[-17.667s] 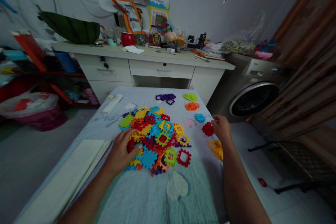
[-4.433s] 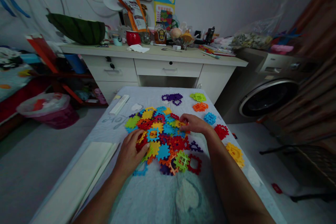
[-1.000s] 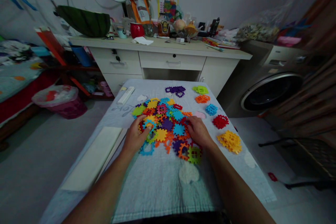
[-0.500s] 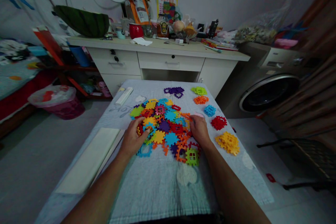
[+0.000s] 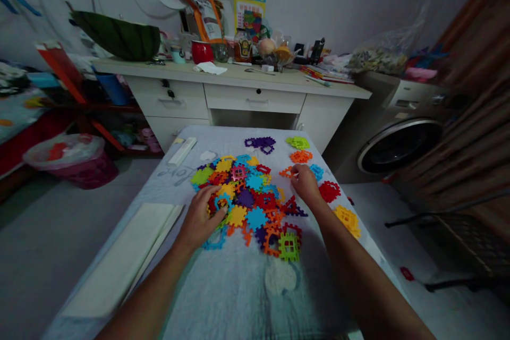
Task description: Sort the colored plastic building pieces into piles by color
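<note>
The piece [image 5: 286,171] in my right grip [image 5: 306,183] is orange. The mixed pile [image 5: 245,199] shows me red, yellow, blue, purple, orange, lime and pink. My desk cloth [image 5: 223,287] is pale blue with whitish rounded patches; the watermelon [image 5: 115,37] is green with darker stripes.

cloth-covered worktop [image 5: 215,292] | messy heap of toothed pieces [image 5: 245,199] mid-table | little single-colour piles [image 5: 329,191] down the right | purple bunch [image 5: 261,143] far end | white slab [image 5: 123,260], skinny white bar [image 5: 182,152] left

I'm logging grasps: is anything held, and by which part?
The right hand holds an orange piece by its right edge. Whether the left hand grips any piece is unclear.
</note>
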Tool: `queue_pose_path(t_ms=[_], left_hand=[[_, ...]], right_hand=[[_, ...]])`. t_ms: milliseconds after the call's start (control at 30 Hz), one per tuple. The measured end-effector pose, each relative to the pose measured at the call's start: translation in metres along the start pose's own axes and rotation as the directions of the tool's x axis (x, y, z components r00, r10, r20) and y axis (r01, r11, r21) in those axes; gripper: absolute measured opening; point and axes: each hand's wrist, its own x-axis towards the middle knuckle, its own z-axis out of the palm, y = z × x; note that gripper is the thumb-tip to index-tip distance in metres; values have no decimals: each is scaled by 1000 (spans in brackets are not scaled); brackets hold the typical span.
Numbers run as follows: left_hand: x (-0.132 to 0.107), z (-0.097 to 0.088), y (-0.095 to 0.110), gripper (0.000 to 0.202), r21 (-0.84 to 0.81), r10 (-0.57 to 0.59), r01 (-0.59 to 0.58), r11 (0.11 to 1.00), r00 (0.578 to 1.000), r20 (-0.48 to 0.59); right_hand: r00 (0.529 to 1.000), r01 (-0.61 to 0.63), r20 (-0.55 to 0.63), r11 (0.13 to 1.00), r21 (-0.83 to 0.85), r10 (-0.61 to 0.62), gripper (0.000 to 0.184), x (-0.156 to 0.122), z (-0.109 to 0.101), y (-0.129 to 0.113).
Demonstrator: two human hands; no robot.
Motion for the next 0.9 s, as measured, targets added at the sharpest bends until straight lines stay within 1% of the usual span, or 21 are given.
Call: queue_pose_path(t_ms=[133, 233, 333, 433, 533, 600, 667, 767, 900], left_hand=[[1, 1, -1, 47, 17, 3, -3, 1000, 1000, -6], [1, 0, -2, 46, 24, 2, -2, 1000, 1000, -7], [2, 0, -2, 46, 31, 4, -4, 1000, 1000, -1], [2, -1, -1, 46, 32, 0, 0, 999, 1000, 0], [2, -2, 0, 45, 33, -1, 1, 999, 1000, -1], [2, -3, 0, 45, 37, 0, 0, 999, 1000, -1], [2, -3, 0, 44, 44, 8, -8, 999, 1000, 4], [3, -3, -1, 43, 65, 29, -29, 997, 1000, 2], [2, -3, -2, 45, 143, 42, -41, 989, 999, -4]], right_hand=[[1000, -30, -1, 998, -49, 30, 26, 42, -14, 11], [999, -36, 4, 997, -66, 36, 27, 66, -20, 15], [996, -82, -36, 995, -58, 80, 30, 84, -19, 18], [983, -167, -89, 985, -52, 162, 31, 96, -12, 21], [968, -236, -101, 969, -76, 228, 30, 100, -4, 24], [968, -242, -95, 965, -98, 233, 30, 100, -1, 25], [971, -225, -97, 970, -95, 216, 29, 98, -3, 24], [973, -194, -136, 981, -30, 188, 29, 89, -11, 21], [976, -87, -191, 991, 105, 106, 25, 62, -17, 14]])
